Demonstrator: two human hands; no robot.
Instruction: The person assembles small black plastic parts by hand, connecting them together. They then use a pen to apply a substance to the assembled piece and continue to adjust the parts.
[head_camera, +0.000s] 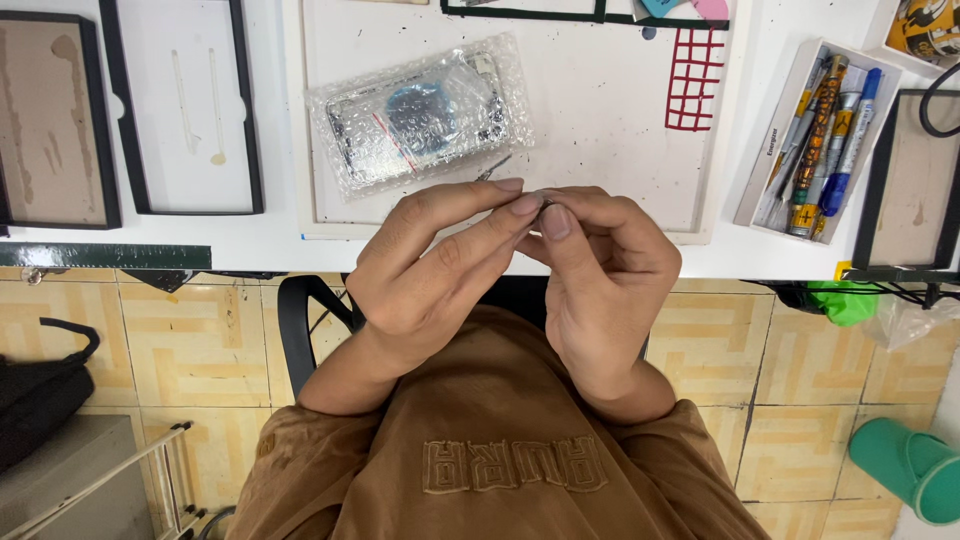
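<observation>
My left hand (430, 265) and my right hand (600, 270) meet in front of my chest, at the near edge of the white table (270, 245). Their fingertips pinch together around a tiny dark part (545, 200), mostly hidden by the fingers. What the part is cannot be told. Just beyond the hands, on a white work mat (600, 110), lies a phone housing wrapped in clear bubble wrap (420, 115). A thin metal tool tip (493, 168) pokes out between the wrap and my left fingers.
A white box of pens and screwdrivers (815, 140) sits at the right. Black-framed trays (185, 105) lie at the left, another (915, 180) at the far right. Below are a tiled floor, a black bag (40, 390) and a green cup (910, 465).
</observation>
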